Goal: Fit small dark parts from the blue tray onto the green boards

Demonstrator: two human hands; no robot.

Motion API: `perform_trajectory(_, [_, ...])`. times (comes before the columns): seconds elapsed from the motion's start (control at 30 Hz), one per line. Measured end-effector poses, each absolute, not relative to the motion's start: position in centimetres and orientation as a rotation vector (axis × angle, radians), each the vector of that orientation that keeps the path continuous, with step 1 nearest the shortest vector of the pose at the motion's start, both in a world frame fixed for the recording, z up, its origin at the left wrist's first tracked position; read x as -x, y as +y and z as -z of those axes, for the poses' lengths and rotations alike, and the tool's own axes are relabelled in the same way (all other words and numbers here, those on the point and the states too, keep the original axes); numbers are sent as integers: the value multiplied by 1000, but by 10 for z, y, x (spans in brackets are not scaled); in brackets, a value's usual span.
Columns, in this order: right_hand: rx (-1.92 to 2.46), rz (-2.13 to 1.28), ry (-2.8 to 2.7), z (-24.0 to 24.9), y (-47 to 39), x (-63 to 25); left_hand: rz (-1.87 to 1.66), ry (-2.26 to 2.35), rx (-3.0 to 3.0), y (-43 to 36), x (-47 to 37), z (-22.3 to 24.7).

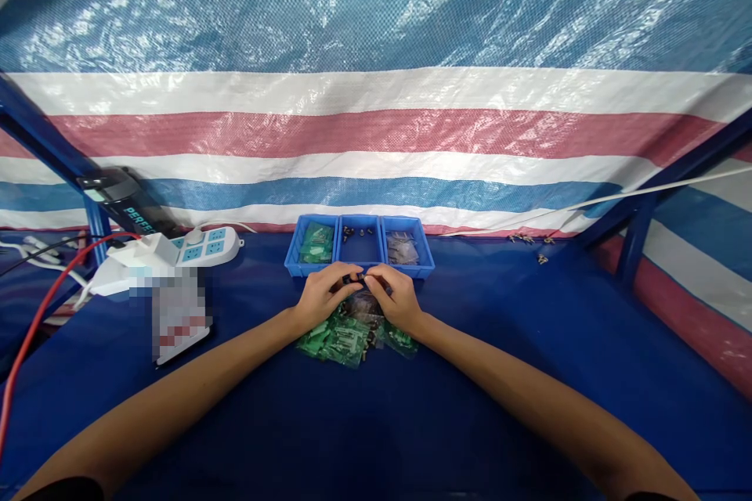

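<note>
My left hand [327, 295] and my right hand [397, 297] meet in front of three joined blue bins. Between their fingertips is a small dark piece [354, 278], pinched from both sides and too small to name. Green packets [317, 243] lie in the left bin, a few small metal parts [362, 232] in the middle bin [359, 250], and clear packets [403, 248] in the right bin. Below my hands is a pile of green packets [341, 339], clear packets and small brownish metal parts, partly covered by my hands.
At the left stand a white power strip [215, 246], white plugs, a red cable [44, 305], a dark bottle [130, 202] and a partly blurred device [185, 337]. Several small metal parts [541, 258] lie at the back right. A striped sheet [376, 133] hangs behind the blue table [470, 423].
</note>
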State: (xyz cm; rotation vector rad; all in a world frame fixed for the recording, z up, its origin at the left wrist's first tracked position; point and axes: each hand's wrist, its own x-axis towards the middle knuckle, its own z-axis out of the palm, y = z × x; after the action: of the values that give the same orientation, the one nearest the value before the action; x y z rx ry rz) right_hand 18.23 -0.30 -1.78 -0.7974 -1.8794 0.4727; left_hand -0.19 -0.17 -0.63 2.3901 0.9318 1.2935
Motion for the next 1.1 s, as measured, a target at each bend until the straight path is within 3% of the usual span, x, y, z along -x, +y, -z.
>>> perform_trajectory(1.1, [698,-419,-1929,24,1,-180,-1405,922,-2333,-3,4,13])
